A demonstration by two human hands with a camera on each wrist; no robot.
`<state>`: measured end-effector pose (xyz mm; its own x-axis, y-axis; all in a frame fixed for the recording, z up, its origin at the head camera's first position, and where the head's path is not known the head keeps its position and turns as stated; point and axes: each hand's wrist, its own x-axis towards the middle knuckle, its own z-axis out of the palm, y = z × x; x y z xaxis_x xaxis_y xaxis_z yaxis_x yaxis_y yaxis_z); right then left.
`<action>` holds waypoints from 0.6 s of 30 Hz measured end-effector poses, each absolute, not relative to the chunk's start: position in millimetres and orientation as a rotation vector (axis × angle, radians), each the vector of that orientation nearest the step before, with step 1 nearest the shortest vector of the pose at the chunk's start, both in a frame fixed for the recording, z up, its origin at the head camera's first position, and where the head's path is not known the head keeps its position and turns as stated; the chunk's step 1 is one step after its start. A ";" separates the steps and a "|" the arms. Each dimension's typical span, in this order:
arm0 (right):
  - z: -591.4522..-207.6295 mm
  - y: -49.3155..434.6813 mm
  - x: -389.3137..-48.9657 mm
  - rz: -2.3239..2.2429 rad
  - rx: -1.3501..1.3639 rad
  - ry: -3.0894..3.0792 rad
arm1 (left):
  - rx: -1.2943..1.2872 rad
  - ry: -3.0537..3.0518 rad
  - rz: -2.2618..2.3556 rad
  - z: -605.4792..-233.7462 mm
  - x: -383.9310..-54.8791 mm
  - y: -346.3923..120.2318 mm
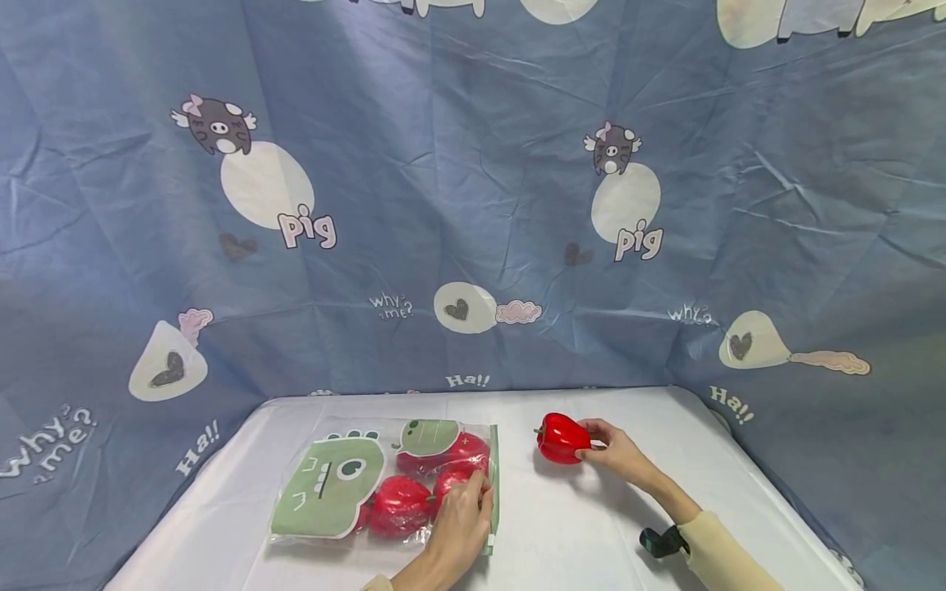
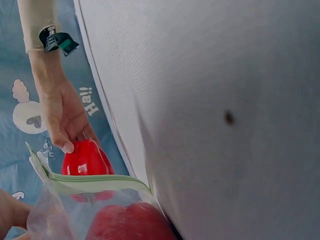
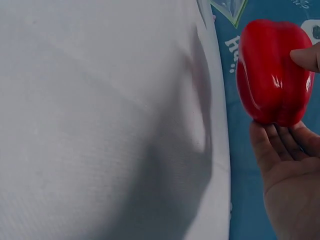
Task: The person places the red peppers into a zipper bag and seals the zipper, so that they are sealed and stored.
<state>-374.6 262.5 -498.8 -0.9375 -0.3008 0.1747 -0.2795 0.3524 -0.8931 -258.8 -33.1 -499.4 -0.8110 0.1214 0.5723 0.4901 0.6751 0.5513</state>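
Observation:
A red bell pepper [image 1: 562,439] is held in my right hand [image 1: 609,447], raised over the table to the right of the bag. In the right wrist view, the thumb lies on the side of the pepper [image 3: 272,75] and the fingers [image 3: 265,142] support its lower end. My left hand [image 1: 461,517] grips the zip bag [image 1: 325,484] near its green-edged opening. The bag is clear with a green dinosaur print and has several red peppers [image 1: 399,505] inside. Only part of the left hand [image 2: 12,212] shows in the left wrist view, beside the bag's zip strip [image 2: 100,181].
A white cloth covers the table [image 1: 576,542]. Behind it hangs a blue curtain [image 1: 488,205] with pig prints. A small dark device [image 1: 661,542] is strapped at the right wrist.

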 end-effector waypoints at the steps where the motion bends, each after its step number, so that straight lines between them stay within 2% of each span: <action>1: -498.4 261.9 -373.3 -1.683 -0.562 2.558 | -0.471 -2.394 -0.991 -499.2 -258.8 -33.0; 18: -514.5 231.9 -364.5 -1.624 -0.700 2.454 | -0.482 -2.388 -1.023 -499.2 -257.3 -32.5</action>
<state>-364.5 231.9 -514.5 -0.8865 -0.4366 0.1534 -0.3118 0.3185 -0.8952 -257.3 -32.5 -499.2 -0.8154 0.1242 0.5654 0.4950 0.6560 0.5698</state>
